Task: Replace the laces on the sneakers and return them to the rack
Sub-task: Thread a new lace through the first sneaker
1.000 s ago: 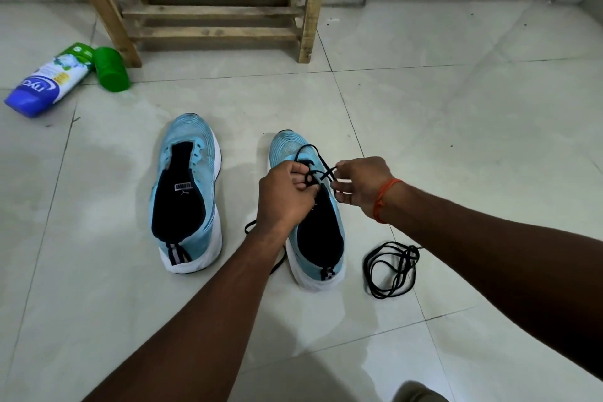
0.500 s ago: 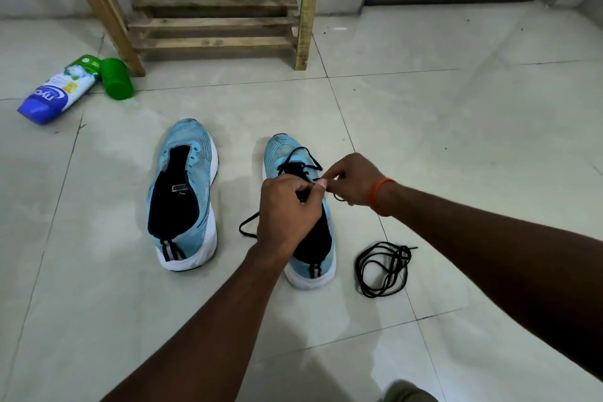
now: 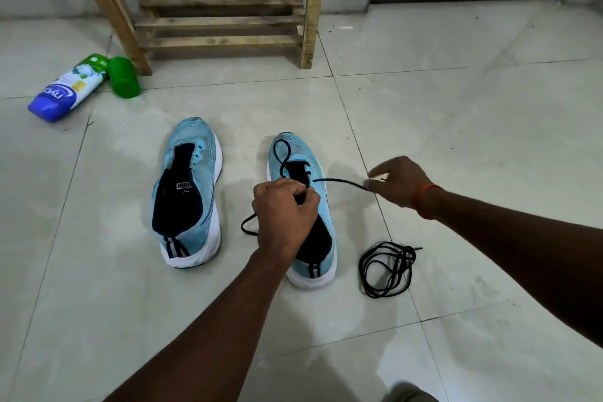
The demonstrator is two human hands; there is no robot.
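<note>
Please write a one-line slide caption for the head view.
Left hand grips a black lace at the blue sneaker; right hand pinches its end.

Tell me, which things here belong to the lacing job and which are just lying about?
Job: sneaker being laced, lace pinched in right hand, left hand at its eyelets, unlaced sneaker, coiled lace, wooden rack.
Lying about: bottle, green cup.

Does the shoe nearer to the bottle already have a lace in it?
No, that shoe shows bare eyelets; a spare lace lies coiled on the floor beside the other shoe.
</note>
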